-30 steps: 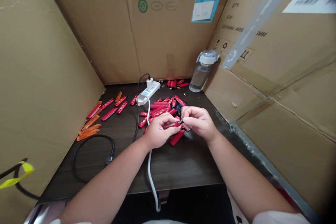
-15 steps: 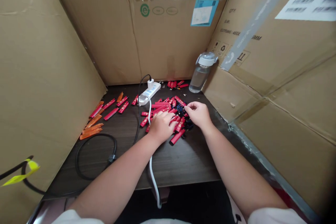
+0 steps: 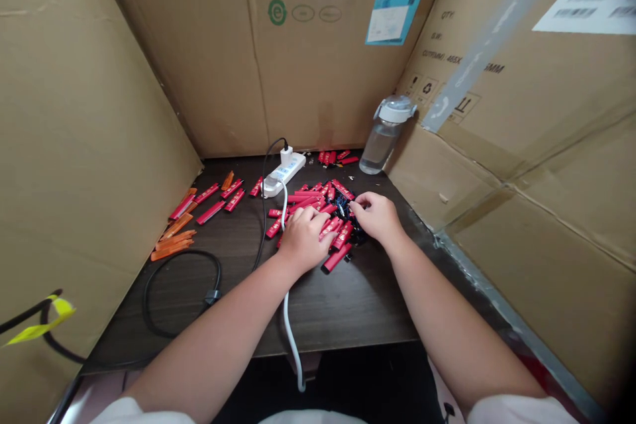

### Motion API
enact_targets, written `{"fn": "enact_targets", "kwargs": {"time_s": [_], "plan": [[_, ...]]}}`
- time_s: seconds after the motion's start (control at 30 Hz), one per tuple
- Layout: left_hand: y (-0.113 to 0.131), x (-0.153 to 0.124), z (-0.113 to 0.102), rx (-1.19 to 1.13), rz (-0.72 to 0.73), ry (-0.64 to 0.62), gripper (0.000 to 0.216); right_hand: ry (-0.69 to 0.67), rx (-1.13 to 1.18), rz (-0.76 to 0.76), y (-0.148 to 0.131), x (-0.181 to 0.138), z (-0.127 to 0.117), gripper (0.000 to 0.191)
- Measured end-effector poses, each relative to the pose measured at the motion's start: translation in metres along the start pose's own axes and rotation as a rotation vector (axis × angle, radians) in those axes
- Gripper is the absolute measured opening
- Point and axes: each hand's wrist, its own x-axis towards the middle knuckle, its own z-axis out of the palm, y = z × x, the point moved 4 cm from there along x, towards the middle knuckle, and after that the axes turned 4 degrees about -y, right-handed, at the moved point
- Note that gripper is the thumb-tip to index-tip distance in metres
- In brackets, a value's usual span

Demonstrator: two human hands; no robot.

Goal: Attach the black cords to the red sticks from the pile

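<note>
Head view: the pile of red sticks [image 3: 311, 202] lies in the middle of the table [image 3: 348, 305], under and just beyond both hands. Most sticks have their long axis running from near-left to far-right. I see the left hand [image 3: 304, 238] palm-down on the pile's near edge, fingers curled over several sticks; whether any is gripped I cannot tell. The right hand [image 3: 376, 215] sits at the pile's right edge, fingertips drawn together toward the dark parts [image 3: 342, 202]; I cannot confirm a grasp. One loose stick [image 3: 336, 258] lies between the hands, nearer the left. The power strip [image 3: 282, 174] is behind the pile, and the bottle [image 3: 385, 136] stands at far right.
</note>
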Motion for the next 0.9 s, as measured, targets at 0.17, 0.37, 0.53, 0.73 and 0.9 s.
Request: {"fn": "enact_targets", "kwargs": {"time_s": [0.17,0.37,0.53,0.73,0.9], "plan": [[0.0,0.0,-0.004,-0.011,0.006,0.011,0.027,0.033,0.039,-0.056,-0.003,-0.002,-0.001,0.023],[-0.003,0.002,-0.025,0.003,0.014,0.108,0.024,0.075,0.04,-0.086,-0.001,-0.002,-0.001,0.024],[-0.035,0.004,-0.073,0.087,-0.179,0.354,0.029,0.059,0.025,-0.119,-0.001,-0.001,0.0,0.023],[-0.105,0.012,-0.111,0.341,-0.634,0.111,0.051,0.003,-0.015,-0.159,-0.002,-0.003,0.001,0.024],[-0.153,0.014,-0.119,0.405,-0.818,-0.134,0.065,-0.03,-0.063,-0.184,-0.003,-0.005,-0.001,0.025]]}}
